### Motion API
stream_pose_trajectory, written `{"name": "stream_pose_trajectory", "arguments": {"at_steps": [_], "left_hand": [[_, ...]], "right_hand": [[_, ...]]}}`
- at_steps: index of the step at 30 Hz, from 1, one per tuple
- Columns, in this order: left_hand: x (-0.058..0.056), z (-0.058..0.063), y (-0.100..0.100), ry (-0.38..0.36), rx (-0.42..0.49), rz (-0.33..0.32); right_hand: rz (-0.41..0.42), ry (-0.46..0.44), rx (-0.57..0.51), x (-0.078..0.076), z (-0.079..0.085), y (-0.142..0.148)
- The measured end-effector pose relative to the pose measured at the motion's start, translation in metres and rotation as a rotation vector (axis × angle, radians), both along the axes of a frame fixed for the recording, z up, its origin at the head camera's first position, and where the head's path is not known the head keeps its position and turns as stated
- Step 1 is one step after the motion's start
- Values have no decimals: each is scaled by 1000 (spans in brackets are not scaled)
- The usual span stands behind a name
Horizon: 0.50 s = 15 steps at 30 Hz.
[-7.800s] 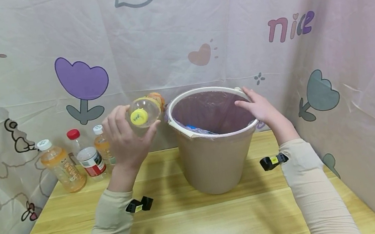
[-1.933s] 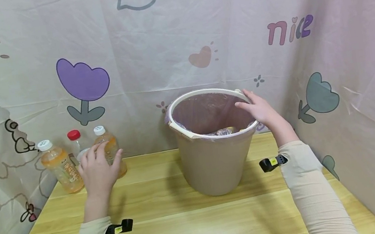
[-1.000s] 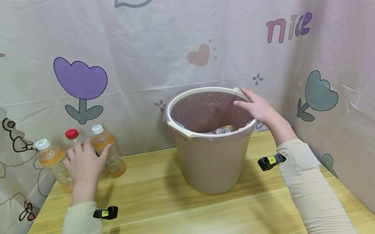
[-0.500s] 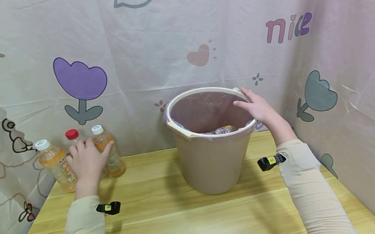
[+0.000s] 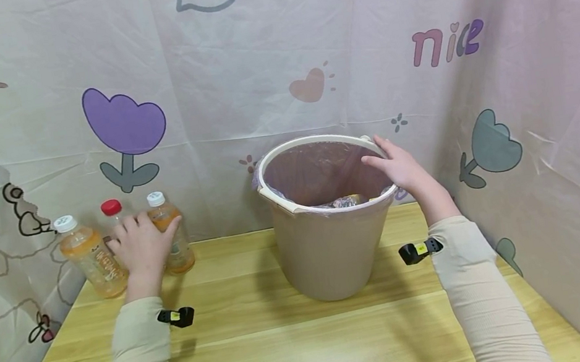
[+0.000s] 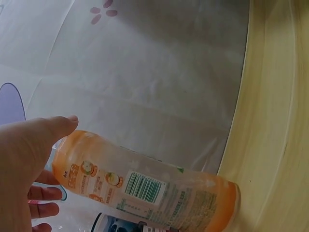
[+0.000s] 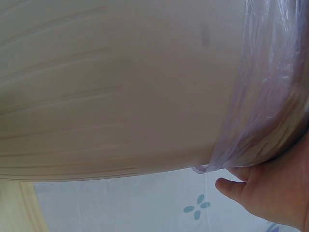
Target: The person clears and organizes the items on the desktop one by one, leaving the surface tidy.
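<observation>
My left hand (image 5: 143, 246) is at the upper part of a clear bottle (image 5: 180, 247) with orange bands and a white cap. In the left wrist view this bottle (image 6: 145, 186) passes between the outstretched thumb and the fairly straight fingers, not visibly enclosed. A red-capped bottle (image 5: 111, 208) stands partly hidden behind that hand; another white-capped orange bottle (image 5: 92, 260) is at its left. My right hand (image 5: 407, 171) holds the rim of a beige trash bin (image 5: 335, 255), thumb on the inner side and fingers outside. Its lower fingers are partly hidden.
A thin plastic liner (image 7: 263, 92) folds over the bin's rim, and crumpled-looking clear items (image 5: 348, 201) lie inside. The wooden table (image 5: 271, 359) meets a printed cloth backdrop (image 5: 229, 77) at the back and sides.
Earlier my left hand held a yellow-capped bottle beside the bin; now it is at the bottles on the left. Lately it shifts right, and the orange bottle's top leans right. My right hand stays.
</observation>
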<state>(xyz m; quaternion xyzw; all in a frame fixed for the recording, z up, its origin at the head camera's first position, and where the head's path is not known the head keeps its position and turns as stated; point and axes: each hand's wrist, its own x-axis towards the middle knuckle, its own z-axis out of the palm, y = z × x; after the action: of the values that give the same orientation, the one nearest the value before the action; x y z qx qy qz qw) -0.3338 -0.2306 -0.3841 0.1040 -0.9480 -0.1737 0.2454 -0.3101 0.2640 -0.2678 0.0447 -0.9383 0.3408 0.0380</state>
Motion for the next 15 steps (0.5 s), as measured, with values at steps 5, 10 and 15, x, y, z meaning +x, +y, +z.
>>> {"name": "stream_pose_trajectory", "arguments": {"at_steps": [5,10,15], "left_hand": [[-5,-2,4,5,4,16],[-7,-5,9,26,9,29],[-10,-10,12,72,-2,44]], "right_hand": [[-3,0,0,0,-1,0],[0,8,2,0,0,-1],[2,10,-1,0,1,-1]]}}
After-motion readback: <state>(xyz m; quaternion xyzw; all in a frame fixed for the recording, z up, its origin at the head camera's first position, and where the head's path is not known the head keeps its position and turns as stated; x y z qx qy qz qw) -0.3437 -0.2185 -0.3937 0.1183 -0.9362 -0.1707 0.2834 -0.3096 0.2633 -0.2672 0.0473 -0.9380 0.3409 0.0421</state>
